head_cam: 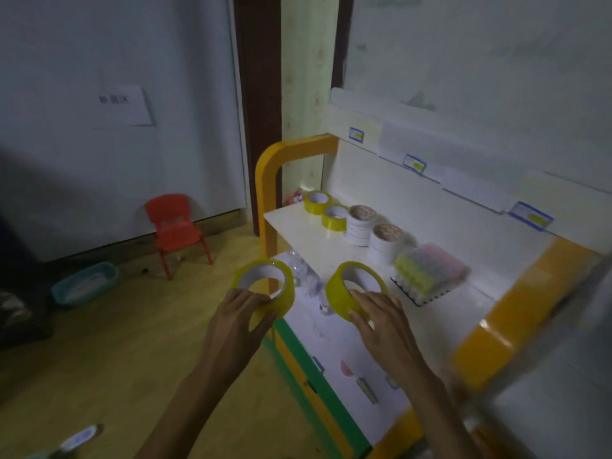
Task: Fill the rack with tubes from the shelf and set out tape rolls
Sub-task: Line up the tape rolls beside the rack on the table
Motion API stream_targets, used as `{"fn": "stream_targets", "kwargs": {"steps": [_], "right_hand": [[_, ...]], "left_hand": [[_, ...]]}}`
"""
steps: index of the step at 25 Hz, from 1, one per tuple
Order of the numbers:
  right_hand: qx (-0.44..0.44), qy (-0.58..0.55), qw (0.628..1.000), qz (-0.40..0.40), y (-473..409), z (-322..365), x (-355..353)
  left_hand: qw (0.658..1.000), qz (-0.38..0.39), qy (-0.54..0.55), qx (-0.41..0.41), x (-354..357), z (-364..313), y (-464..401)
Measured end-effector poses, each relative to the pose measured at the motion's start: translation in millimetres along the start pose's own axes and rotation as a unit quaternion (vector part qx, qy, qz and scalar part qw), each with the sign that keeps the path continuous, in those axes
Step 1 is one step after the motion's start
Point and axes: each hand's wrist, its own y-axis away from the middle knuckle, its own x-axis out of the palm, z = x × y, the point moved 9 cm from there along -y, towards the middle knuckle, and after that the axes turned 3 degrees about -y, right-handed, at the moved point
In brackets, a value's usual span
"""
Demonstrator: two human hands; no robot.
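Yellow rolls of glossy tape are held one in each hand, so the tape step appears to be in hand. The left hand [238, 321] grips one yellow tape roll [265, 286] out past the shelf's orange-and-green edge, thumb on the outer band and fingers [255, 298] hooked over its rim. The right hand [384, 321] grips a second yellow roll [352, 289] above the white lower shelf [447, 313], fingers curled round its near side. Both forearms are stretched forward, palms down. Two more small yellow rolls [326, 208] are seen at the back of the shelf beside stacked white rolls [361, 225], with the tube rack [427, 273] to the right. Next, a free spot must probably be chosen and each roll lowered flat.
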Motion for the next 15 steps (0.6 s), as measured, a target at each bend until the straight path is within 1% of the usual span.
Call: {"fn": "stream_targets", "kwargs": {"steps": [5, 10, 15], "right_hand": [[0.007, -0.005, 1.000, -0.013, -78.5, -39.2, 57.1], [0.018, -0.001, 1.000, -0.017, -148.7, -69.1, 92.3], [0.058, 0.020, 0.998, -0.012, -199.8, -105.1, 120.8]], "left_hand": [[0.999, 0.017, -0.002, 0.044, 43.9, 57.2, -87.7], [0.998, 0.029, 0.005, 0.047, 85.4, 105.9, -161.2], [0.994, 0.041, 0.057, 0.083, 136.1, 138.9, -226.2]]}}
